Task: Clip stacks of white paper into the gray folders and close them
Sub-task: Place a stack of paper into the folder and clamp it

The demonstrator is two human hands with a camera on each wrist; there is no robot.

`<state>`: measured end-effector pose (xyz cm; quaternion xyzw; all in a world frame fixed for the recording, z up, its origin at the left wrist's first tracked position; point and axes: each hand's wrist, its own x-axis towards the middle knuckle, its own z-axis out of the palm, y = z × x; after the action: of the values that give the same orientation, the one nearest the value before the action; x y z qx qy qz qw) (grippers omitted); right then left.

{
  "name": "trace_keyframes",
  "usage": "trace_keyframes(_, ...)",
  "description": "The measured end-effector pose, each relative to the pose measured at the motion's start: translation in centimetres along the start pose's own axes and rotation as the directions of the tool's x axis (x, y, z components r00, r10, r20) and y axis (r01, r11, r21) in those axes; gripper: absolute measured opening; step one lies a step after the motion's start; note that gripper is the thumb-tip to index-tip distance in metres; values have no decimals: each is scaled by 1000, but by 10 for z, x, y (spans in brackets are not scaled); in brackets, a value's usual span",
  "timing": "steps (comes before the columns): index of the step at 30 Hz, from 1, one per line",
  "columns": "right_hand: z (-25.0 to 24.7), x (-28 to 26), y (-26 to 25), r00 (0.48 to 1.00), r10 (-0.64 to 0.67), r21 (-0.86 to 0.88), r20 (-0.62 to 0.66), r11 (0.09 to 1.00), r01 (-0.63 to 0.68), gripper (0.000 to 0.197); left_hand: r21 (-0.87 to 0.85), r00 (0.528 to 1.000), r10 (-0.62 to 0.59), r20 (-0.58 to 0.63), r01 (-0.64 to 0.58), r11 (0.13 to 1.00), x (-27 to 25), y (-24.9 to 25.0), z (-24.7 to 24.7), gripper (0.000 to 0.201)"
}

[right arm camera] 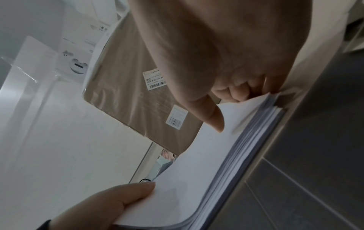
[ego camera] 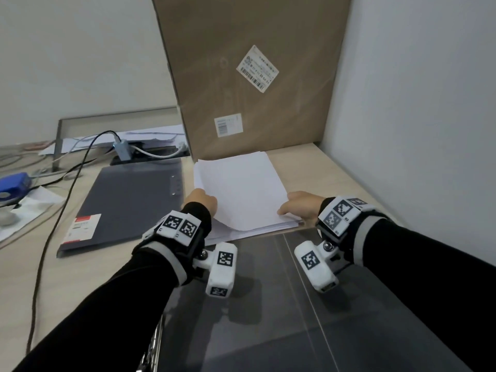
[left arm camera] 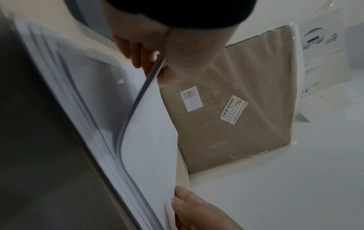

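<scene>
A stack of white paper (ego camera: 241,189) lies on the table near its front edge, before a cardboard box. My left hand (ego camera: 206,201) pinches a bundle of the top sheets (left arm camera: 149,132) at the stack's left edge and bows it upward, thumb on top. My right hand (ego camera: 288,210) holds the near right corner, with its thumb (right arm camera: 213,119) flat on the top sheet and its fingers (right arm camera: 232,91) curled at the corner's edge. A closed gray folder (ego camera: 128,200) with a red-and-white label lies flat to the left of the paper, untouched.
A tall cardboard box (ego camera: 255,76) leans against the back wall behind the paper. A white wall closes the right side. Cables (ego camera: 53,210), a grey adapter (ego camera: 122,149) and a blue object (ego camera: 13,183) lie left of the folder. Dark floor tiles (ego camera: 268,304) show below the table edge.
</scene>
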<state>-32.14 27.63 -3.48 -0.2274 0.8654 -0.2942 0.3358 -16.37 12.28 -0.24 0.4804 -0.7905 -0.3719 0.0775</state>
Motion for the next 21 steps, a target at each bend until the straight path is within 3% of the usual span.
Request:
trace_keyframes(4,0,-24,-14,999,37,-98,8,995,-36,36,70,998,8,67,-13,997,-5,12,5,40)
trace_keyframes(7,0,-27,-13,1000,15,-111,13,994,-14,51,69,999,33,-3,-33,997,-9,12,2,39)
trace_keyframes(10,-8,-36,-14,1000,-11,-51,-27,999,10,51,-163,993,100,-62,-109,981,-13,4,-8,37)
trace_keyframes(14,-30,-63,-17,999,18,241,-37,970,-8,58,-416,976,211,-47,-212,884,-42,-11,-30,37)
trace_keyframes(16,-41,-78,-20,994,-78,421,-71,901,101,49,-466,959,280,-34,-263,845,-62,-18,-42,35)
trace_keyframes(18,-46,-95,-22,976,-182,631,-118,746,215,29,-516,940,340,-30,-306,800,-78,-24,-52,32)
trace_keyframes(21,-39,-126,-23,920,-312,668,-236,635,387,18,-616,923,384,5,-300,728,-101,-31,-59,32)
